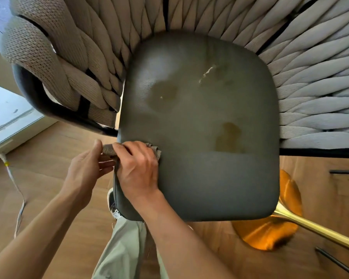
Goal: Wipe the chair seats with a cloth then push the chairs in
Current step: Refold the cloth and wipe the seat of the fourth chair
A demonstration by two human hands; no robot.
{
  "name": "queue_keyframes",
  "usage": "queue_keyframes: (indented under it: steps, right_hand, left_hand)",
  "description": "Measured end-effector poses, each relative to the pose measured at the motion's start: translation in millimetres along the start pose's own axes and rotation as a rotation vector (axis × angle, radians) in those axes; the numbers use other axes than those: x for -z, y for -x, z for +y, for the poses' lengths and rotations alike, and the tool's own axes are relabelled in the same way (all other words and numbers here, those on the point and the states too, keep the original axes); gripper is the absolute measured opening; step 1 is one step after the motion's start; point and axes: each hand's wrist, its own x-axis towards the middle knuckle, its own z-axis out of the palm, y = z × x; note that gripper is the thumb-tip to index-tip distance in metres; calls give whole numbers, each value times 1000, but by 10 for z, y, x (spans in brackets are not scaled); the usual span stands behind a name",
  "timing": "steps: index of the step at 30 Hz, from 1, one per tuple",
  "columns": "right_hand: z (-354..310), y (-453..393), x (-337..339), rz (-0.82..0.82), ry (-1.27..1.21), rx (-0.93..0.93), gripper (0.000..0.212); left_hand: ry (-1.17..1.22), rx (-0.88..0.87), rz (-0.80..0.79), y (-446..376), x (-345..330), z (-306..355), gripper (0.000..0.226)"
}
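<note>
A chair with a dark grey padded seat (210,168) and a woven beige rope back (310,63) fills the view. Yellowish wet patches and a pale smear mark the seat's far half. A small brownish cloth (154,149) lies at the seat's left edge. My right hand (137,168) lies on the cloth, fingers curled over it, pressing it onto the seat. Just off the seat's left edge, my left hand (85,170) pinches the cloth's other end between thumb and fingers. Most of the cloth is hidden under my hands.
The chair's dark metal arm frame (40,101) curves out at left. A brass pedestal base and pole (280,224) stand on the wooden floor at lower right. A white cable (16,186) trails on the floor at left. My leg and shoe (113,206) are under the seat's near edge.
</note>
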Motion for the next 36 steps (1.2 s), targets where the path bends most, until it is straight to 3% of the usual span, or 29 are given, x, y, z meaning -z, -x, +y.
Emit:
queue_keyframes:
  steps: [6,13,17,21,29,36]
  right_hand:
    - [688,143,380,110,65,-38,28]
    - [1723,350,1151,119,238,-138,37]
    - [2283,468,1519,113,308,-253,39]
    - [2680,517,1807,152,344,-345,42]
    - [2673,469,1725,265,263,-416,39]
    - [1862,232,1107,278,128,-231,37]
  left_hand:
    - [-273,-186,46,-34,-93,-20,7]
    - [-497,-243,262,-13,-266,81,17]
    - [-485,-222,276,-33,-287,73,29]
    - [-462,-194,280,-56,-289,60,27]
    - [-366,-128,309,-39,-339,44,20]
    - [-328,-122,268,-27,-319,66,20]
